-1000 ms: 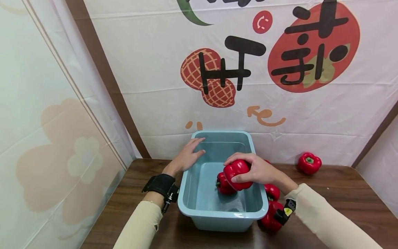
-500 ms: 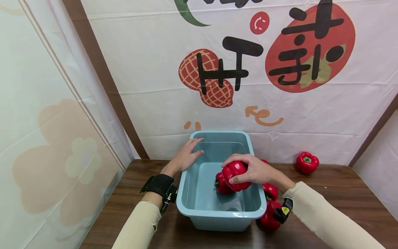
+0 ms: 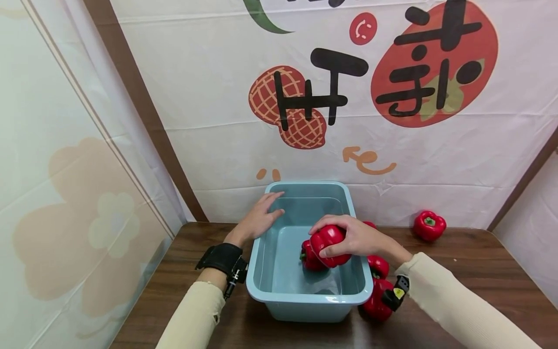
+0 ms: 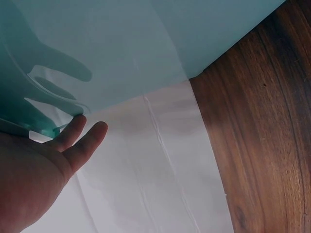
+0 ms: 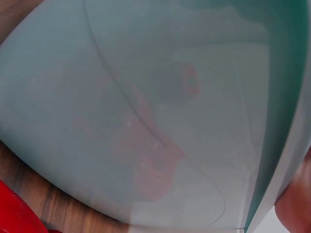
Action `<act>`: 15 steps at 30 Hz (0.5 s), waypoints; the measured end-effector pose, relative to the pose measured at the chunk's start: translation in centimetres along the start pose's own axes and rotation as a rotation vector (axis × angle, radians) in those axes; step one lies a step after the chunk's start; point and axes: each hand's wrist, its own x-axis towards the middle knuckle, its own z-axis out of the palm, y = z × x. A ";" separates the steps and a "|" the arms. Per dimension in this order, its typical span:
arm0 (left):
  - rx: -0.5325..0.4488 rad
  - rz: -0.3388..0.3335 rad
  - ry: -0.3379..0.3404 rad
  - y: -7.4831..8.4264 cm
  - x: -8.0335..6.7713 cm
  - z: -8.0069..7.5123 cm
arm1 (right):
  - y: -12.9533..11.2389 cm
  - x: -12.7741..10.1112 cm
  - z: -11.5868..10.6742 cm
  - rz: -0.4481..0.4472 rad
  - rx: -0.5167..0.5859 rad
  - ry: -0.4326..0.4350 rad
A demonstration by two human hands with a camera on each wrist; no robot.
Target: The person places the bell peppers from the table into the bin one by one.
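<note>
Your right hand (image 3: pixel 355 237) has its fingers and thumb curled round a red pepper (image 3: pixel 328 244), holding it above the open blue tub (image 3: pixel 262 271), just inside the tub's right wall. The pepper sits in your palm with its bulk turned toward the tub's middle; which way its stem points is hidden under your fingers. Directly below and a little to the left of it, a second pepper (image 3: pixel 308 257) lies on the tub floor, so the held one hangs almost over it, with bare floor to the left and toward you.

Your left hand (image 3: pixel 260 219) is relaxed, fingers straight, resting flat on the tub's far left rim and gripping nothing; in the left wrist view two fingertips (image 4: pixel 86 138) lie along the pale blue plastic edge (image 4: pixel 53 127). It is the farther hand from the held pepper.

Outward from there, two more peppers (image 3: pixel 378 265) lie on the wooden table (image 3: pixel 462 271) just beside the tub's right wall, partly hidden by your right forearm and its wrist strap (image 3: pixel 395 294). A further pepper (image 3: pixel 429 225) rests well apart at the table's back right, near the printed backdrop (image 3: pixel 331 97).

The right wrist view shows mostly the tub's outer wall (image 5: pixel 146 121), blurred, with a red smear showing through it.
</note>
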 end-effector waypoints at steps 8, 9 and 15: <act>0.001 -0.006 -0.001 0.2 -0.1 -0.1 | 0.1 0.1 0.1 -0.001 -0.008 0.002; 0.001 -0.006 -0.001 0.2 -0.1 -0.1 | 0.1 0.1 0.1 -0.003 -0.010 0.001; 0.002 -0.006 0.001 0.1 0.0 0.0 | 0.0 0.2 0.2 -0.008 -0.024 -0.002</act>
